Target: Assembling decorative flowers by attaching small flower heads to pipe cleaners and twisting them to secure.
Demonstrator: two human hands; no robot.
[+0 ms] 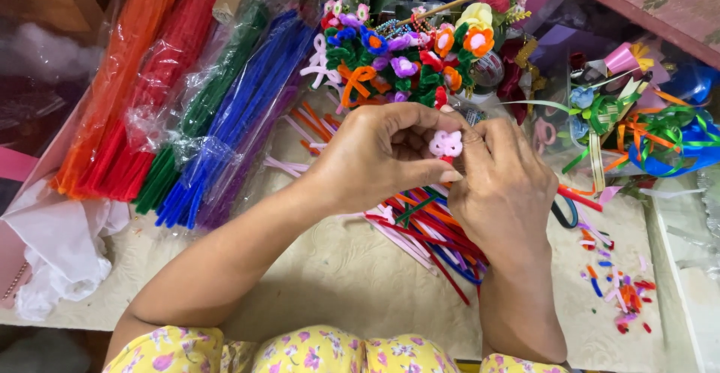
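Both hands meet above a cluttered craft table, the left hand and right hand closed in a pinch on a small pink pipe-cleaner flower, whose soft petals could crush or unwind if squeezed harder.

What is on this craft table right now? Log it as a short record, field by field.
left hand: left hand pinches the small pink pipe-cleaner flower
right hand: right hand grips the same flower from the other side
under hands: loose pipe cleaners in mixed colours on the table
upper left: bagged pipe-cleaner bundles, orange, red, green, blue and purple
behind hands: finished pipe-cleaner flowers in a cluster
right side: curled ribbons, green, orange and blue
lower right: short cut scraps
surface: cream patterned tablecloth
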